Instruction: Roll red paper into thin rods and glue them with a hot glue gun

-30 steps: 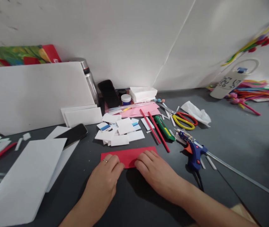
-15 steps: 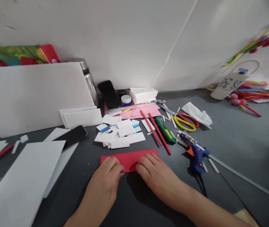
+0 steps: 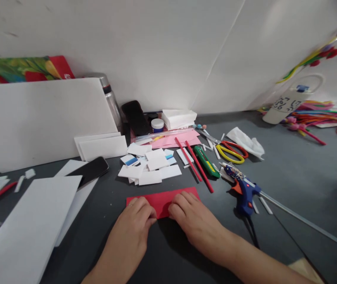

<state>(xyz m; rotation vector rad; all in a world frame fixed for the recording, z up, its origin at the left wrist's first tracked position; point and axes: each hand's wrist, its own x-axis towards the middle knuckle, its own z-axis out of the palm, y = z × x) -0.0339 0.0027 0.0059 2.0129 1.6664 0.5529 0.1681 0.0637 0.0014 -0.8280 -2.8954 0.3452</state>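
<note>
Evidently the work in hand is shaping the near edge of a rectangular strip of bright red paper (image 3: 161, 202), though whether by folding or rolling I cannot tell. Nearest the viewer, the left hand (image 3: 133, 227) and right hand (image 3: 192, 216) come in from either side, fingers curled over the strip and bent in toward its near edge. Each grip looks nearly closed with paper in it; how hard they pinch is not clear, and the right thumb is mostly hidden. The strip lies flat on the dark grey desk (image 3: 298, 177), just in front of the person, its middle bare between the hands.

As I judge it, the next move calls for even pressure from both sides, the edge held straight so that it does not skew or crease.

Just beyond the strip lies a loose pile of small white paper cards (image 3: 153, 165). To its right are two thin red sticks (image 3: 198, 167), a green plastic box cutter (image 3: 205, 161) and a blue glue gun (image 3: 246, 195). Farther back, scissors with red and yellow handles (image 3: 230, 154) rest near pink paper sheets (image 3: 173, 139).
</note>
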